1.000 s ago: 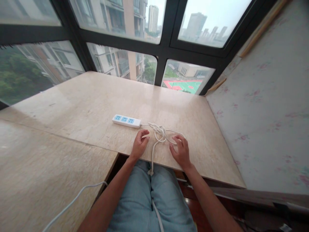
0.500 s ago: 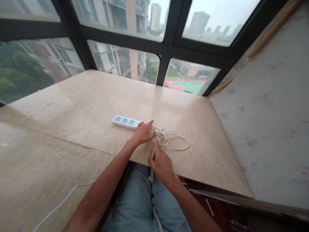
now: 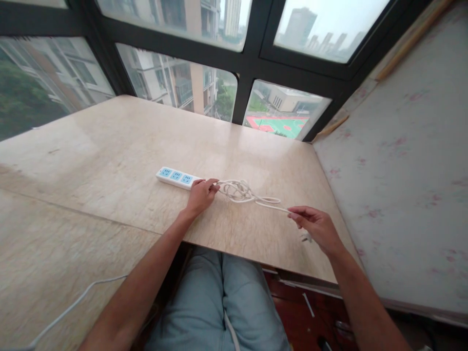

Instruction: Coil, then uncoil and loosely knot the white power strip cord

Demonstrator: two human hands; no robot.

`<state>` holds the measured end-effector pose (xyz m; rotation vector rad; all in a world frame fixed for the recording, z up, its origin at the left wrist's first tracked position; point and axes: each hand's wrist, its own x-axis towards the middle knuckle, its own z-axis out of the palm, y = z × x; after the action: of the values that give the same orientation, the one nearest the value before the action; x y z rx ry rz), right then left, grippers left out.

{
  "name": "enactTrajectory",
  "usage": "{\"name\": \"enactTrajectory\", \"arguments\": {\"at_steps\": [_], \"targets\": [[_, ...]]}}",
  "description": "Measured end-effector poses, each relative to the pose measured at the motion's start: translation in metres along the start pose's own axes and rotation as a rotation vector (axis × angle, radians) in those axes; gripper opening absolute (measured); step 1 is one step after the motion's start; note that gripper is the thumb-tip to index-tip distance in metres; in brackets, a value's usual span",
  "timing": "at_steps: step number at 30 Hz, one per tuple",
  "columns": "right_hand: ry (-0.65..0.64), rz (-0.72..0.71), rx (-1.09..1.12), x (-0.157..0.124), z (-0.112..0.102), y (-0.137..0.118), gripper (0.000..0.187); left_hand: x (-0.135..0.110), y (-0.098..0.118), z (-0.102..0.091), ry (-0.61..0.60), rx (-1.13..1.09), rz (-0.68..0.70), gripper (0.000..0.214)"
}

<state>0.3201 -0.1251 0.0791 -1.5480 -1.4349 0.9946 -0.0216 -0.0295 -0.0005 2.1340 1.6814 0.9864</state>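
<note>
A white power strip (image 3: 176,179) with blue socket faces lies on the stone-look counter. My left hand (image 3: 202,195) is closed on its right end, where the cord comes out; the fingers hide that junction. From there the white cord (image 3: 237,191) runs right in a loose, tangled bundle resting on the counter. Out to the right, my right hand (image 3: 317,225) pinches the cord between thumb and fingers, and the stretch between bundle and hand is drawn nearly straight. A plug (image 3: 306,237) hangs just below my right hand.
The counter (image 3: 109,141) ends at a front edge above my legs (image 3: 219,302). Dark-framed windows (image 3: 246,73) rise behind it, and a flower-patterned wall (image 3: 402,170) bounds the right side. Another thin white cable (image 3: 80,297) lies at the lower left.
My right hand has moved right, drawing the cord and plug out from near my lap. The bundle is flatter and longer. My left hand stays at the strip's end.
</note>
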Motion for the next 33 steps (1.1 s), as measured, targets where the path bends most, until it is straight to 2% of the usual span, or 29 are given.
{"name": "enactTrajectory", "arguments": {"at_steps": [9, 14, 17, 21, 27, 33], "targets": [[0.286, -0.251, -0.3, 0.053, -0.032, 0.056, 0.028, -0.01, -0.013, -0.016, -0.08, 0.034, 0.184, 0.032], [0.37, -0.527, -0.56, 0.076, -0.039, 0.074, 0.033, -0.008, -0.013, -0.028, -0.131, 0.052, 0.209, 0.043], [0.39, -0.621, -0.631, 0.089, -0.043, 0.085, 0.033, -0.005, -0.013, -0.032, -0.173, 0.093, 0.266, 0.041], [0.396, -0.608, -0.662, 0.106, -0.044, 0.102, 0.032, -0.002, -0.012, -0.035, -0.225, 0.165, 0.341, 0.056], [0.339, -0.494, -0.604, 0.111, -0.031, 0.124, 0.028, -0.004, -0.016, -0.036, -0.253, 0.184, 0.288, 0.061], [0.346, -0.554, -0.788, 0.095, -0.017, 0.115, 0.026, -0.012, -0.005, -0.031, -0.217, 0.191, 0.208, 0.051]]}}
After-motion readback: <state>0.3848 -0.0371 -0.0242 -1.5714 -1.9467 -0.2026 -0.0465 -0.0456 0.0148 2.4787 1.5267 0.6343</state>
